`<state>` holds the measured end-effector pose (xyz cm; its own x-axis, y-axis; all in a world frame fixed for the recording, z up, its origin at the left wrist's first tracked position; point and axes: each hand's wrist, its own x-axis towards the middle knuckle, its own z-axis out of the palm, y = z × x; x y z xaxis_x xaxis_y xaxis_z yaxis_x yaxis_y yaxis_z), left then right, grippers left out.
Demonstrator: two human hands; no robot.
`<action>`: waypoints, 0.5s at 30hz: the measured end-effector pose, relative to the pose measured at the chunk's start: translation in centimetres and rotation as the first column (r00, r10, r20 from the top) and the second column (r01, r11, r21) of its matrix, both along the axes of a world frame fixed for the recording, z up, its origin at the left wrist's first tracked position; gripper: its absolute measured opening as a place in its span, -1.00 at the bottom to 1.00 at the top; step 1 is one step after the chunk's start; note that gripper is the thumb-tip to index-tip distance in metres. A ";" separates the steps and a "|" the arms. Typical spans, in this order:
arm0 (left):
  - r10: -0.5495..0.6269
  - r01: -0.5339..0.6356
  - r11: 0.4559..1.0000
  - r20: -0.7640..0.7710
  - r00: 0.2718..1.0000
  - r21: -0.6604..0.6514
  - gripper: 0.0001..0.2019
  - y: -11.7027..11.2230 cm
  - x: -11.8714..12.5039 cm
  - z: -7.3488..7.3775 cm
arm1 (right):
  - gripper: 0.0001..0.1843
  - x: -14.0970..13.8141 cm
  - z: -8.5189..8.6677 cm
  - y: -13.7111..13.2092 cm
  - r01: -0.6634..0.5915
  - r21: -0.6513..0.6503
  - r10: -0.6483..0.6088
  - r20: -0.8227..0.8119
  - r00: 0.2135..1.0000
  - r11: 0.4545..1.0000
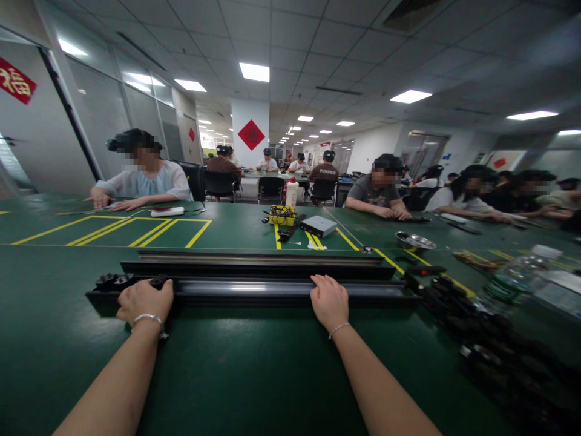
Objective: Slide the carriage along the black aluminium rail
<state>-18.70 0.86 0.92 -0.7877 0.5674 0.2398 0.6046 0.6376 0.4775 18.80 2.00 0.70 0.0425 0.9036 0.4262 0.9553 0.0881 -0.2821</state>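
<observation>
A long black channel-shaped rail (254, 292) lies crosswise on the green table in front of me. At its left end, my left hand (146, 301) is closed, thumb and fingers curled over a small black part (161, 281) seated in the channel. Several similar black parts (112, 281) sit in the channel just left of that hand. My right hand (330, 300) lies over the near edge of the rail, right of its middle, with the fingers bent into the channel. Behind, parallel to it, are a second black rail (281, 270) and a thinner strip (258, 258).
A heap of black parts (508, 357) covers the right side. Near it are a plastic bottle (508, 281) and a metal bowl (414, 241). Farther back stand a silver box (318, 226) and a yellow block with cables (282, 215). Co-workers sit across the table.
</observation>
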 end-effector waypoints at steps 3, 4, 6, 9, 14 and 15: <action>-0.001 0.001 1.000 0.006 1.000 0.004 -0.45 0.0 0.0 0.0 | -0.55 -0.1 0.1 -0.1 -0.001 -0.015 0.001 -0.009 1.000 1.000; 0.002 -0.002 1.000 0.008 1.000 0.008 -0.45 0.0 0.0 0.0 | -0.55 -0.1 0.2 -0.1 0.000 -0.020 0.000 -0.011 1.000 1.000; 0.005 -0.006 1.000 0.008 1.000 0.012 -0.46 0.1 -0.1 -0.1 | -0.55 -0.1 0.3 -0.1 0.001 -0.033 -0.001 -0.013 1.000 0.999; 0.010 -0.010 1.000 0.003 1.000 0.005 -0.45 0.2 -0.2 -0.2 | -0.55 -0.1 0.2 -0.1 0.005 -0.038 -0.005 -0.009 1.000 0.999; 0.002 -0.002 1.000 0.001 1.000 -0.004 -0.43 0.2 -0.3 -0.2 | -0.56 0.0 -0.1 0.1 0.003 -0.010 -0.002 0.018 1.000 1.000; -0.001 0.001 1.000 0.001 1.000 -0.002 -0.43 0.1 -0.3 -0.2 | -0.56 0.0 -0.1 0.1 0.003 -0.009 -0.003 0.024 1.000 1.000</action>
